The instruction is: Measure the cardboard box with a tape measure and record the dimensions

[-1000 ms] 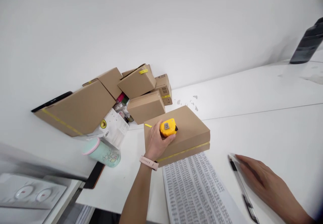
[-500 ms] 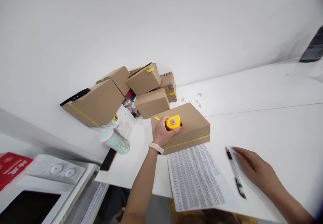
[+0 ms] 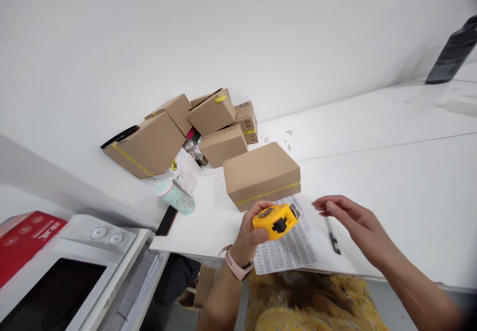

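In my left hand (image 3: pixel 249 236) is a yellow tape measure (image 3: pixel 275 220), its black lock button and metal end showing. I hold it above the front edge of a closed cardboard box (image 3: pixel 263 169) with a yellow stripe of tape low on its side. Beneath the tape measure lies a sheet of paper (image 3: pixel 285 256) covered in small printed rows. My right hand (image 3: pixel 352 224) is over the white table, fingers stretched toward the left and nothing visible in them. A clear pen with black ends (image 3: pixel 333 236) lies just below its fingers, partly hidden.
Several cardboard boxes (image 3: pixel 149 144) are stacked against the wall at the back left. Near them stands a mint tumbler (image 3: pixel 177 198) leaning in view, beside a dark flat object (image 3: pixel 166 220). A microwave (image 3: pixel 70 271) is at the lower left, a dark bottle (image 3: pixel 452 52) at the far right.
My left hand has lifted the tape measure off the box top and brought it closer, turning it. My right hand has moved left and up, over the pen.
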The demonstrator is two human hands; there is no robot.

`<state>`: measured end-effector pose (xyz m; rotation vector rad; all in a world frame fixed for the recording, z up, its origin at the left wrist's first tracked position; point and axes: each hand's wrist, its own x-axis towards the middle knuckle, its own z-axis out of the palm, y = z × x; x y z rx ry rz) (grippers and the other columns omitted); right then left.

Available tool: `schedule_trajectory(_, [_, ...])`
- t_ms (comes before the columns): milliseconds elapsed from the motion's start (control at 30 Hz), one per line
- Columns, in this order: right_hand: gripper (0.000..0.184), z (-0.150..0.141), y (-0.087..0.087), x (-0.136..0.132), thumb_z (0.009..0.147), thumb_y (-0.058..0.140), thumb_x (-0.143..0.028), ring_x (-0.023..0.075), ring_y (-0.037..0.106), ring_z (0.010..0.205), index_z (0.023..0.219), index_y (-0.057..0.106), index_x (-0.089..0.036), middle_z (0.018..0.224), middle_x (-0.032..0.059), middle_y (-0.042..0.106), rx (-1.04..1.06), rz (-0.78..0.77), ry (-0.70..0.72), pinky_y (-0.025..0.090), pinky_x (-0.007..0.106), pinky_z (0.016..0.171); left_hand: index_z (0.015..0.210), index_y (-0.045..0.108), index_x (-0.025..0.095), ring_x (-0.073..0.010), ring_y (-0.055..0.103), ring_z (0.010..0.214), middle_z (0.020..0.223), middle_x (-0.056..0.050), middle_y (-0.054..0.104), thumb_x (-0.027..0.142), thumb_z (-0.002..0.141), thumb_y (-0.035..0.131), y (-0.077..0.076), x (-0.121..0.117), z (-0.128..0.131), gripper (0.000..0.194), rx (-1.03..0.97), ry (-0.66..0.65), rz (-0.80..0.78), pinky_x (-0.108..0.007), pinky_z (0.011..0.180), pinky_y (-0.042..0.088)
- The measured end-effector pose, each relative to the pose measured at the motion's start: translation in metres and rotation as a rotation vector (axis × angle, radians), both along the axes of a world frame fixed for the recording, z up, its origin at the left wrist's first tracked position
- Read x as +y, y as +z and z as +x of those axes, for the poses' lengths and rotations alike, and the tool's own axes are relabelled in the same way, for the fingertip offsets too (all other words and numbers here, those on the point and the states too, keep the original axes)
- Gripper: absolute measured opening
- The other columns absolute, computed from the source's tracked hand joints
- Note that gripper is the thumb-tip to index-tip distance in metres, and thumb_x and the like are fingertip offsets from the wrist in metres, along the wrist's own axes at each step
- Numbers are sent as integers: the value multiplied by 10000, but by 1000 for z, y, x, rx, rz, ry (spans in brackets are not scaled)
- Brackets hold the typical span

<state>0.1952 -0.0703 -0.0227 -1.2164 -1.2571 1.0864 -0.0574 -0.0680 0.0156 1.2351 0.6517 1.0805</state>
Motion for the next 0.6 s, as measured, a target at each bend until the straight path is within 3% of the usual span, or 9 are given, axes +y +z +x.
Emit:
schedule_trajectory(67, [407, -22, 24, -4, 909, 568, -614, 256, 648, 962, 965, 729, -245, 1018, 77, 727, 111, -28, 174, 522, 397, 872, 1133, 650, 184, -249, 684, 922, 1072, -99, 711, 624, 640, 831, -10, -10, 5, 685, -41, 41, -58, -328, 800, 526])
schedule_trajectory(133, [448, -40, 33, -5, 906, 558, -636, 234, 630, 890, 937, 738, -227, 955, 77, 714, 189, -71, 278, 521, 386, 834, 1117, 661, 177, -245, 678, 921, 1055, -101, 716, 607, 653, 834, -18, -15, 6, 656, -12, 102, -66, -324, 805, 524])
schedule_trajectory(233, [468, -55, 27, -4, 868, 606, -651, 197, 589, 795, 856, 732, -201, 852, 61, 674, 260, -145, 345, 506, 360, 780, 1093, 671, 167, -240, 676, 909, 1016, -99, 716, 610, 688, 809, -24, -18, 1, 615, 47, 157, -97, -328, 810, 524])
schedule_trajectory(333, [394, -53, 19, 7, 790, 743, -587, 146, 535, 681, 798, 700, -196, 749, 19, 611, 380, -262, 399, 480, 305, 663, 1048, 687, 156, -239, 682, 860, 976, -104, 719, 609, 673, 813, -19, -16, -11, 602, 120, 223, -144, -334, 773, 541])
schedule_trajectory(467, [301, -27, 33, 59, 750, 824, -474, 121, 505, 612, 767, 696, -202, 697, 2, 602, 471, -293, 402, 455, 270, 585, 990, 708, 134, -217, 676, 781, 941, -113, 729, 592, 672, 813, 2, 2, -42, 567, 169, 361, -136, -300, 664, 547])
schedule_trajectory(600, [206, 1, 54, 141, 793, 785, -382, 149, 566, 713, 718, 694, -213, 744, 21, 637, 429, -241, 152, 493, 272, 672, 966, 718, 122, -174, 659, 682, 859, -89, 741, 568, 730, 762, 26, 43, -90, 507, 172, 533, -151, -260, 595, 536])
